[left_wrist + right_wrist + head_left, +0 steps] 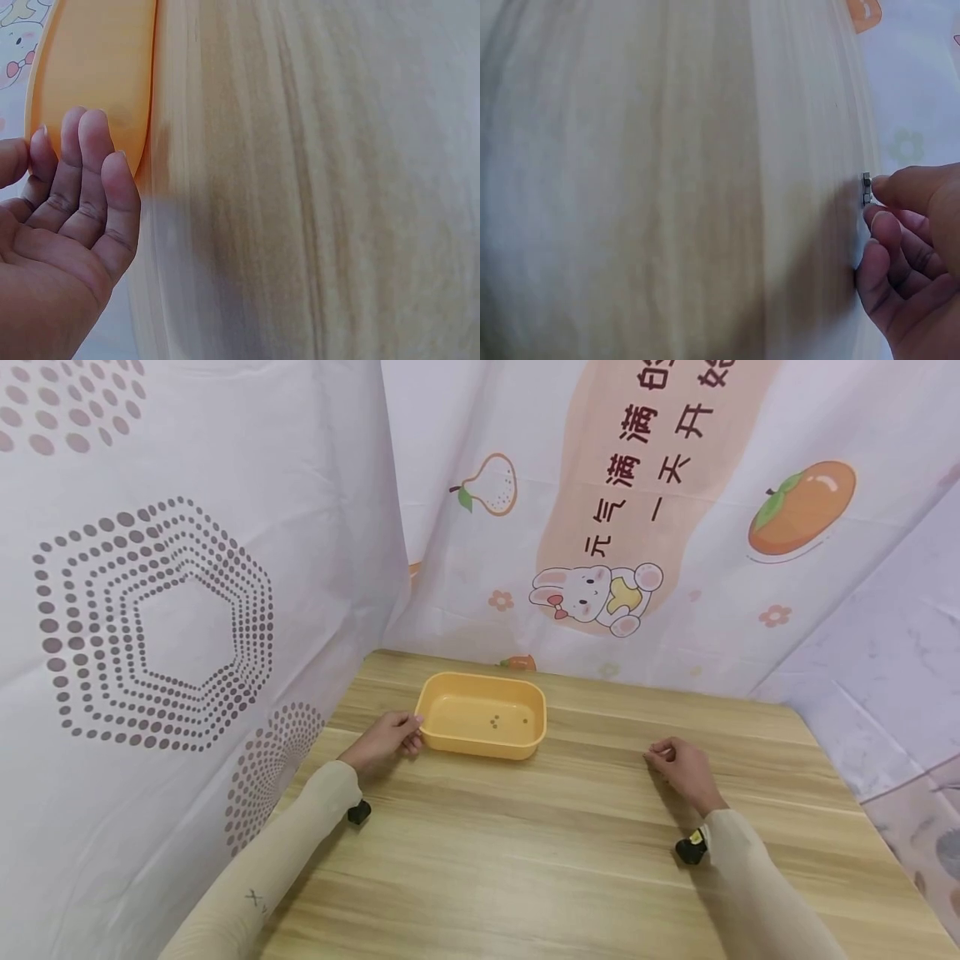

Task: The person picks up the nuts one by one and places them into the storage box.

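A shallow yellow plastic tray (pixel 480 748) sits toward the back of the table, with several small dark pieces (pixel 494 722) on its floor. My left hand (pixel 386 739) pinches the tray's near-left corner at the rim between thumb and forefinger; in the left wrist view, the other fingers curve loosely beside the tray wall (pixel 97 67). Off to the right of the tray, my right hand (pixel 682 770) is low over the table. Its thumb and forefinger pinch a small metal nut (pixel 867 187), seen edge-on in the right wrist view.
The wood-grain table (pixel 480 860) ends at a printed white curtain (pixel 480 577) behind the tray. Another curtain (pixel 315 527) hangs close along the left side. Dark wrist cameras (pixel 691 847) stick out beneath both sleeves.
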A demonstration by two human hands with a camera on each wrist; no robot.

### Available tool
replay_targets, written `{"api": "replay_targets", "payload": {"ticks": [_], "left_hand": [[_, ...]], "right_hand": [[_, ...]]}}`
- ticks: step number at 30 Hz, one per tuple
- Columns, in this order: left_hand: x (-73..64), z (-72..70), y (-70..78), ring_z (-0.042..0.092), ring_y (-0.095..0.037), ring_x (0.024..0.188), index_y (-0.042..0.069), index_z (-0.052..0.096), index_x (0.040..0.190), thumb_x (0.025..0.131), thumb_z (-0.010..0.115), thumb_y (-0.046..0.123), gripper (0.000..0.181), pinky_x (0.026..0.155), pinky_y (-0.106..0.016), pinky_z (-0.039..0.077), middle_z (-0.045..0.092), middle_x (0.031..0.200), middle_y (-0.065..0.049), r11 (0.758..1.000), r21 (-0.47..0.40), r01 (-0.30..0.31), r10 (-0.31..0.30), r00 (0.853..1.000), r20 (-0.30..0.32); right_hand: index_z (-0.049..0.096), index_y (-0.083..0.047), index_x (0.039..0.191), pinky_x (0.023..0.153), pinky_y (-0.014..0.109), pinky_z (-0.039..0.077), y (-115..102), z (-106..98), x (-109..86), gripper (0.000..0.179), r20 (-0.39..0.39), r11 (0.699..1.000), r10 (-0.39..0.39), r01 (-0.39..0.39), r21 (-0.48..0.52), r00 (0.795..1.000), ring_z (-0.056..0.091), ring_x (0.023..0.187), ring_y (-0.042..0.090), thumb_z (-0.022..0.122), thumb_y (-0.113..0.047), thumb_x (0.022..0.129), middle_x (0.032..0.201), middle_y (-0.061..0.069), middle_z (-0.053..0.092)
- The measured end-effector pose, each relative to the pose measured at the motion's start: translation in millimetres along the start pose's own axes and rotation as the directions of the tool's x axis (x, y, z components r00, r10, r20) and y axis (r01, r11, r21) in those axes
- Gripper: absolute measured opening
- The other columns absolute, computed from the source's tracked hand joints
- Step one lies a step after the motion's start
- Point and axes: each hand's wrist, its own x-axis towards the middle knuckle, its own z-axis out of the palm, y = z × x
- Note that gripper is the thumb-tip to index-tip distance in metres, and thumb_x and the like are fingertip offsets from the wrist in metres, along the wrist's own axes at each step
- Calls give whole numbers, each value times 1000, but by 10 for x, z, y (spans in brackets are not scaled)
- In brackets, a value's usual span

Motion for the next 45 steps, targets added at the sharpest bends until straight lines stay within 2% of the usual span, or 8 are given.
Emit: {"api": "replay_targets", "payload": {"ticks": [9,25,30,39,45], "left_hand": [[2,10,-16,65,-24,82,-1,64,103,112,46,31,38,77,-35,57,68,94,-14,1000,18,1,-1,1000,-14],[-4,5,-8,65,-24,82,-1,64,104,112,47,32,38,78,-36,58,68,95,-14,1000,-1,6,-6,1000,-15],[4,-2,-8,65,-23,82,-2,63,105,112,46,31,37,78,-36,58,68,96,-15,1000,-14,3,-3,1000,-5],[45,-18,-61,64,-25,83,-3,63,105,111,49,35,41,78,-37,57,67,96,-15,1000,-20,9,-9,1000,2],[37,-21,-45,64,-25,83,-3,62,103,111,48,34,41,77,-37,57,67,95,-15,1000,-18,11,-11,1000,1]], "right_hand": [[66,5,110,54,27,52,40,-6,-10,33,19,998,54,-54,-22,998,65,67,15,69,-27,101,94,17,71],[71,2,105,62,33,52,112,-38,-2,27,80,997,41,-36,-70,996,63,70,15,66,-25,103,92,10,73],[72,2,103,63,34,52,102,-51,14,25,84,997,24,-17,-77,996,62,71,16,61,-20,104,89,9,72],[72,0,98,58,33,49,89,-58,38,23,98,996,52,-44,-79,994,59,66,18,60,-19,102,84,7,70],[72,-2,93,61,33,48,74,-57,51,22,90,992,46,-35,-119,995,58,68,18,60,-19,100,84,6,70]]}}
